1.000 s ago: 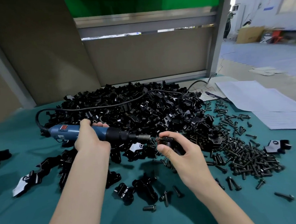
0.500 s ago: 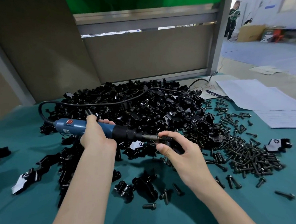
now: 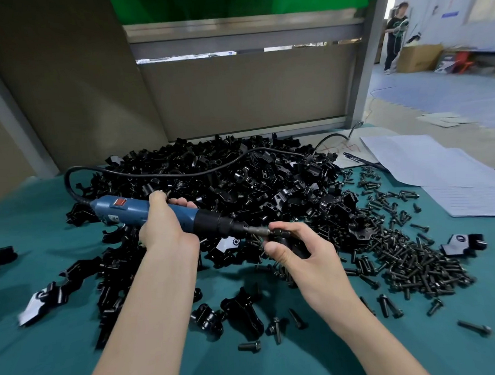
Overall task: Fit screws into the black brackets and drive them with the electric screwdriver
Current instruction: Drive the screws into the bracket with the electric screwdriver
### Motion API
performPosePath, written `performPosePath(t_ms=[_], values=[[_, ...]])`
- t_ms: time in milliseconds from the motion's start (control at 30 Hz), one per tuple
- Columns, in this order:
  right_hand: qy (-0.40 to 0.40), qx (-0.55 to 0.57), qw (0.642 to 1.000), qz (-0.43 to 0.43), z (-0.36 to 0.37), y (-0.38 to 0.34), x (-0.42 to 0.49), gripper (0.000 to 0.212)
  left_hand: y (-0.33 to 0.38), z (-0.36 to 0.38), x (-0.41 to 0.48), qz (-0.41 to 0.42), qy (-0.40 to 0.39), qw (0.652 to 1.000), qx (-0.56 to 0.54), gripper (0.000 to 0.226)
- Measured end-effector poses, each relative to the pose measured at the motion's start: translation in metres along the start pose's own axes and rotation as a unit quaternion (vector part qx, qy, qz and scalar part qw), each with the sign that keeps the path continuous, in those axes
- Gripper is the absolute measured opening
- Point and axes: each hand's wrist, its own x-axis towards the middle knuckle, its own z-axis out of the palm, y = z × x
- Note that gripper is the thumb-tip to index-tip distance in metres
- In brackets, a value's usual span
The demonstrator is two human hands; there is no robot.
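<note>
bracket (image 3: 289, 243) half hidden in right hand (image 3: 313, 257), papers (image 3: 442, 172) cropped

Factory-type workshop, assembly bench. Table (image 3: 42, 359) w/ green cover carries a big heap of black brackets (image 3: 240, 182), a loose pile of screws (image 3: 413, 261), a corded electric screwdriver (image 3: 131, 209) & paper sheets (image 3: 430, 161). Metal-framed partition (image 3: 249, 94) behind; open blue floor (image 3: 452, 93) at far right w/ cardboard box (image 3: 418, 58), a person (image 3: 395, 33) standing by it.

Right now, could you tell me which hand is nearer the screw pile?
Right. The right hand, holding a bracket, sits just left of the screw pile; the left hand grips the screwdriver farther left.
</note>
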Motion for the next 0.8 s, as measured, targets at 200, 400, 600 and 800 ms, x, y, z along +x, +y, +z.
performPosePath(t_ms=[200,400,600,800], values=[[0.004,0.000,1.000,0.006,-0.0007,-0.0014,0.0009,0.031,-0.0015,0.0015,-0.0035,0.005,0.000,1.000,0.001,0.013],[0.008,-0.006,1.000,0.006,-0.0004,-0.0015,0.0011,0.035,-0.0024,0.0013,-0.0035,0.005,0.006,1.000,0.006,0.012],[0.010,-0.005,1.000,0.011,-0.0005,-0.0005,0.0019,0.032,-0.0037,0.0024,-0.0068,0.016,0.014,1.000,0.007,0.013],[0.013,0.000,1.000,0.015,-0.0006,0.0002,0.0025,0.032,-0.0047,0.0027,-0.0073,0.014,0.013,1.000,0.017,0.014]])
